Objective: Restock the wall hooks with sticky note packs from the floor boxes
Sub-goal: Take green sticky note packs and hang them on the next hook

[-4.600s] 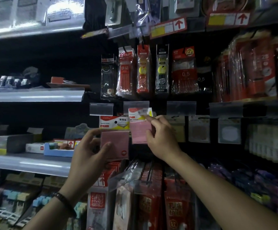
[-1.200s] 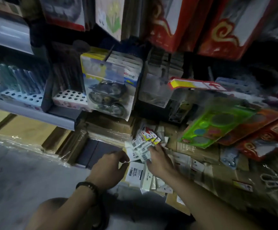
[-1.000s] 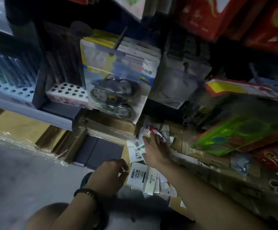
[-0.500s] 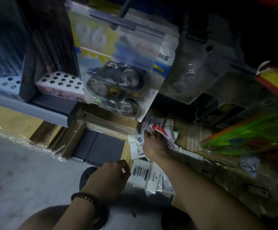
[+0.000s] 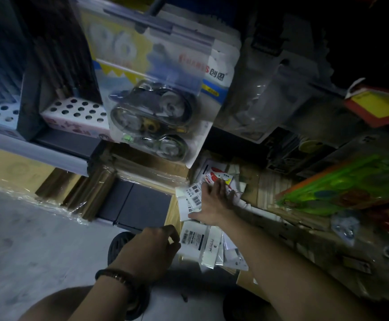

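The right hand (image 5: 214,200) lies flat with fingers spread on a heap of white, barcoded sticky note packs (image 5: 190,198) in the cardboard floor box (image 5: 174,212). The left hand (image 5: 151,249), a beaded bracelet (image 5: 117,275) at its wrist, hangs just beside the box, fingers loosely curled, holding nothing. A blister pack (image 5: 156,112) hangs from a hook above.

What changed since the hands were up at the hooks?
Both hands came down from the wall hooks to the floor box, no longer holding pink packs. A second ago both handled the fanned sticky note packs; the left hand has since let go and drawn back, loosely curled, empty. The right hand stays spread flat on the packs, still in the box.
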A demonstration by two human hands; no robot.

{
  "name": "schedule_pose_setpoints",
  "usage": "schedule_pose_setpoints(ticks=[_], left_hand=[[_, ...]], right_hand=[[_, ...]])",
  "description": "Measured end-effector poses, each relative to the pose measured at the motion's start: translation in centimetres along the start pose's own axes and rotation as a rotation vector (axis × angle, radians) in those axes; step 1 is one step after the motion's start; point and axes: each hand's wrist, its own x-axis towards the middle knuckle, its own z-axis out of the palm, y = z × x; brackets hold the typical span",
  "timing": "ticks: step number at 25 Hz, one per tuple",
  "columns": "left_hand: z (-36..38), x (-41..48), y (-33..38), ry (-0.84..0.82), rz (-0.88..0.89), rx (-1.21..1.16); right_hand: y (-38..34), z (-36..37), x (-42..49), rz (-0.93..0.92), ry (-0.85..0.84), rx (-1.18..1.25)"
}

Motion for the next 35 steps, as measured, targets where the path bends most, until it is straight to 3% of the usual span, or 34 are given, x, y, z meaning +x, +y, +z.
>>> schedule_pose_setpoints(ticks=[2,6,16,18,21,23,25,28,30,32,35], left_hand=[[0.2,0.1,0.2,0.002,0.008,0.014],[0.1,0.4,0.5,-0.004,0.003,0.020],[0.1,0.7,1.3,-0.004,0.029,0.075],[0.0,0.9,1.1,-0.008,0.017,0.040],[-0.3,1.6,0.9,0.033,-0.023,-0.054],[-0.4,2.1,1.0,0.108,-0.048,-0.167],[-0.8,2.0,1.7,0.089,-0.114,-0.443],[-0.5,1.1,3.5,-0.166,-0.320,-0.959],[0.0,-0.1,5.1,-0.353,-0.366,-1.216],[0.0,-2.1,6.8,-0.438,-0.282,-1.389],[-0.7,-5.4,9.1,-0.423,-0.067,-1.561]], right_hand=[[-0.6,0.2,0.4,0.036,0.003,0.013],[-1.9,0.2,0.5,0.119,0.188,-0.071],[0.6,-1.6,0.0,-0.018,0.260,-0.175],[1.6,-1.8,-1.2,-0.032,0.330,-0.044],[2.0,-1.9,-4.6,-0.007,0.402,0.494],[1.6,-2.2,-7.5,-0.016,0.422,0.846],[0.9,-2.9,-10.7,-0.045,0.454,1.107],[-0.6,-4.1,-15.4,-0.129,0.536,1.317],[-1.4,-4.4,-18.4,-0.205,0.558,1.383],[-2.2,-5.1,-21.1,-0.284,0.555,1.394],[-2.2,-6.2,-24.3,-0.359,0.495,1.395]])
